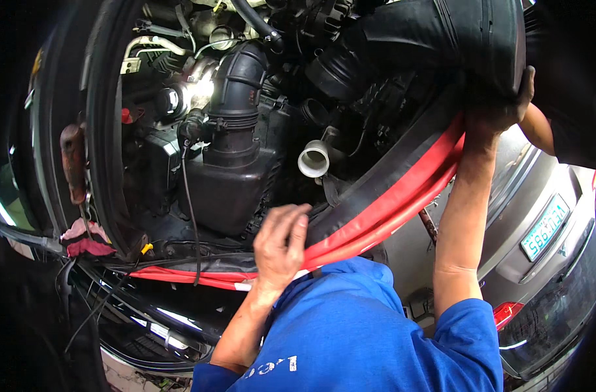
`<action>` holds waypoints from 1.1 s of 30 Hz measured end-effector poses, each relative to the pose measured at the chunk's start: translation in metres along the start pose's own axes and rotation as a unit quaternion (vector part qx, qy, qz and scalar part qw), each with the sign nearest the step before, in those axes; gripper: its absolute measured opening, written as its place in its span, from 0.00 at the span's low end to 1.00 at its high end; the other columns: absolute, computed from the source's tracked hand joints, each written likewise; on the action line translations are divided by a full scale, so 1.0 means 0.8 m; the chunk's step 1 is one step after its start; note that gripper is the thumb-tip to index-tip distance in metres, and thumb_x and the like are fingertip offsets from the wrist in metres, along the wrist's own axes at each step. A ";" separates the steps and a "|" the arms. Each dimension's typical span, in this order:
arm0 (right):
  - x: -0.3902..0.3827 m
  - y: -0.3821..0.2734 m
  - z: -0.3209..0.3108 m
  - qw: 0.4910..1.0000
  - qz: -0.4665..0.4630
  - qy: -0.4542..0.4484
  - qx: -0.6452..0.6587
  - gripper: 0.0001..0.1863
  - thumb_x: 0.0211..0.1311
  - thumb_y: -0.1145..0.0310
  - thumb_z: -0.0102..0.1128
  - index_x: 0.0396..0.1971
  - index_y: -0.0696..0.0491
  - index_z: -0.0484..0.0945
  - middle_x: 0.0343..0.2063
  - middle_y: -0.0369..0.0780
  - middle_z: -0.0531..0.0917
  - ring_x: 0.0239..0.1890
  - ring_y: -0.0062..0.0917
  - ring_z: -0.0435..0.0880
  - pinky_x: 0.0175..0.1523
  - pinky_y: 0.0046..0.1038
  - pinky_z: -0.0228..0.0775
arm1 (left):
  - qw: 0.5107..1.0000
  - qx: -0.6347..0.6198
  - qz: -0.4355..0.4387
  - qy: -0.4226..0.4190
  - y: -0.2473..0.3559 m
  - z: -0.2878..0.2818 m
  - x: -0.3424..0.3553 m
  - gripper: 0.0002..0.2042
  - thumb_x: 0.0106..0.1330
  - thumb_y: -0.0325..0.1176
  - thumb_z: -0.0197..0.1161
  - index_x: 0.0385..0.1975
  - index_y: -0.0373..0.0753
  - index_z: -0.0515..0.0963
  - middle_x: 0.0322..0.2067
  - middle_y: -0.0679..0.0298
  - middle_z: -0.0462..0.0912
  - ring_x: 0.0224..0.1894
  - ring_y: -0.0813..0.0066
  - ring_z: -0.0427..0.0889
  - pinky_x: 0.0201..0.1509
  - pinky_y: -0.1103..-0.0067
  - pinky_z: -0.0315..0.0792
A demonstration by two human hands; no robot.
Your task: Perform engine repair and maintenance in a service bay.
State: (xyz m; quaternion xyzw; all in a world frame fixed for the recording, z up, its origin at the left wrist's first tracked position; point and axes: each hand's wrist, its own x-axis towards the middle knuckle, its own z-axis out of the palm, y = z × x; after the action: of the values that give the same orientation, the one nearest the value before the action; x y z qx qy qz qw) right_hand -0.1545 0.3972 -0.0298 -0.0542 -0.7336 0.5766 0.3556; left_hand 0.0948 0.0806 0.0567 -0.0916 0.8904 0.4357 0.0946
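My left hand (278, 243) is at the front edge of the engine bay, fingers loosely bent and apart, with nothing visible in it. It lies over a red and black fender cover (376, 225) draped along that edge. My right arm reaches up to the right, where my right hand (490, 117), mostly in shadow, grips the lower end of a large black air intake duct (415, 39). The duct's ribbed end (337, 72) hangs over the engine bay. A second hand (528, 91), its forearm coming from a dark sleeve at the right, also touches the duct's end.
A black air filter box (226, 196) with a ribbed elbow hose (239, 91) stands left of an open pale pipe mouth (313, 161). A screwdriver (75, 163) and a pink rag (88, 238) lie at the left edge. A thin cable (190, 215) hangs down. Behind stands a grey car (507, 242).
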 end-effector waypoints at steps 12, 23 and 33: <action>0.008 -0.020 -0.007 0.829 -0.345 -0.174 -0.404 0.30 0.52 0.79 0.72 0.57 0.65 0.74 0.51 0.50 0.79 0.55 0.39 0.79 0.61 0.33 0.72 | 0.962 -0.029 -0.179 -0.205 -0.030 0.010 0.056 0.14 0.72 0.35 0.58 0.49 0.31 0.77 0.42 0.46 0.81 0.46 0.48 0.82 0.49 0.68 0.74; -0.001 -0.011 0.006 0.830 -0.375 -0.099 -0.401 0.24 0.58 0.78 0.66 0.56 0.65 0.75 0.46 0.51 0.83 0.51 0.41 0.80 0.59 0.33 0.72 | 0.928 0.352 -0.091 0.077 -0.041 -0.115 0.135 0.26 0.69 0.38 0.63 0.66 0.40 0.69 0.48 0.49 0.77 0.52 0.50 0.78 0.58 0.65 0.70; 0.004 -0.009 0.007 0.967 -0.151 -0.138 -0.151 0.17 0.76 0.66 0.49 0.56 0.57 0.79 0.51 0.36 0.78 0.55 0.23 0.72 0.62 0.23 0.61 | 0.966 0.128 -0.112 0.196 -0.011 -0.137 0.165 0.20 0.72 0.35 0.61 0.60 0.33 0.73 0.33 0.63 0.84 0.29 0.82 0.79 0.33 0.84 0.72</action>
State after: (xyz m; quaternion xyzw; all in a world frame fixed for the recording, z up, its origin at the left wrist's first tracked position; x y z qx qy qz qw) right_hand -0.1573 0.3918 -0.0223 0.0843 -0.8539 0.4004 0.3215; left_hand -0.0399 -0.0228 0.0832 -0.2614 0.9241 0.2780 -0.0225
